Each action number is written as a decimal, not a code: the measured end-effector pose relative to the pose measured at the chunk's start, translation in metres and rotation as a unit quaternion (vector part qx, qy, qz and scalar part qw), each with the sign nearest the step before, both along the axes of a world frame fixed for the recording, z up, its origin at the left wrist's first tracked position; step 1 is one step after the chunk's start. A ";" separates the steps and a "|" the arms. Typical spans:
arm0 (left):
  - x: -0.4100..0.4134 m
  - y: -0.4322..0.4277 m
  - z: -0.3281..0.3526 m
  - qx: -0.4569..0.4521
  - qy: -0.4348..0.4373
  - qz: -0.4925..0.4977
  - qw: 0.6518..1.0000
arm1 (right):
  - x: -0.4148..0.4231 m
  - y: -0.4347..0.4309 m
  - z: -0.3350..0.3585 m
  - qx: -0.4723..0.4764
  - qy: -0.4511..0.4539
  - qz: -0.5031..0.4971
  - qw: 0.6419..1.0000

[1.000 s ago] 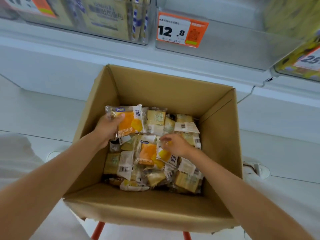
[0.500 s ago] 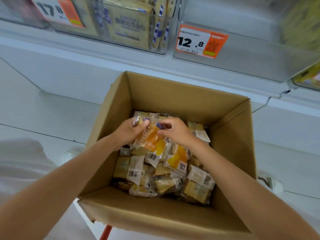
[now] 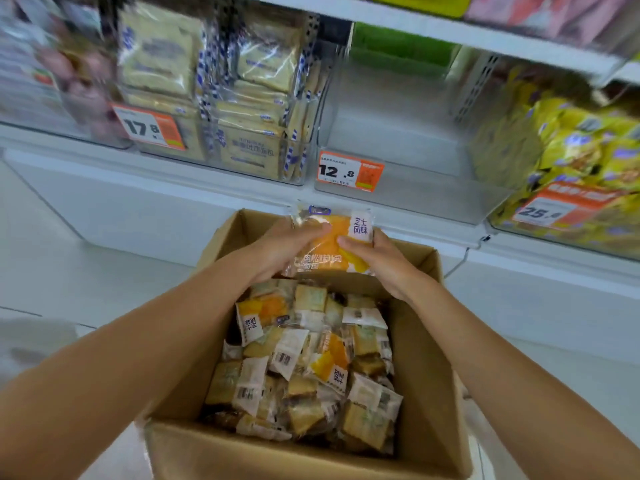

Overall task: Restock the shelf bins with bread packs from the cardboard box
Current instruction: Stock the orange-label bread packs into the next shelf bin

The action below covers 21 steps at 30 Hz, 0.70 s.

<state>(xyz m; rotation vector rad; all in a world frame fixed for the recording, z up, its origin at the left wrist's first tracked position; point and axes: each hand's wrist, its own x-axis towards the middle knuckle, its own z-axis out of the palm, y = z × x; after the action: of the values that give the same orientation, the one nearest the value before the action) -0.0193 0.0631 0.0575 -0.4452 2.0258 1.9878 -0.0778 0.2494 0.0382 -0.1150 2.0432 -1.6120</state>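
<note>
An open cardboard box stands in front of me, holding several small bread packs in clear and orange wrappers. Above the box's far rim, my left hand and my right hand grip a stack of orange bread packs from both sides. Just beyond and above them sits a clear shelf bin with a 12.8 price tag; nothing shows inside it.
Left of that bin, a clear bin with a 17.8 tag is full of pale bread packs. To the right, a bin of yellow packs carries a 25 tag. A white shelf front runs below the bins.
Both hands have closed on the orange packs and lifted them out of the box toward the shelf. My view has tilted up, so the bins show more fully.
</note>
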 end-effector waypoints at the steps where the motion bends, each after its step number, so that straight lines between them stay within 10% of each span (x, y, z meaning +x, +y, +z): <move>1: -0.006 0.005 0.013 -0.045 0.014 0.009 0.999 | -0.006 0.002 0.012 -0.032 0.001 -0.016 0.999; 13: -0.143 -0.031 0.106 -0.336 0.285 0.131 0.888 | -0.142 0.024 0.120 -0.167 0.027 -0.139 0.976; 21: -0.195 -0.050 0.074 -0.257 0.309 0.129 0.907 | -0.257 -0.026 0.074 0.012 0.124 -0.069 0.990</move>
<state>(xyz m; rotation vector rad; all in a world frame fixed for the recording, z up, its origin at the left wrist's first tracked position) -0.2143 0.0131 0.1314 -0.1929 3.0611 1.8659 -0.3344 0.2232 0.1122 -0.1777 2.3034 -1.7282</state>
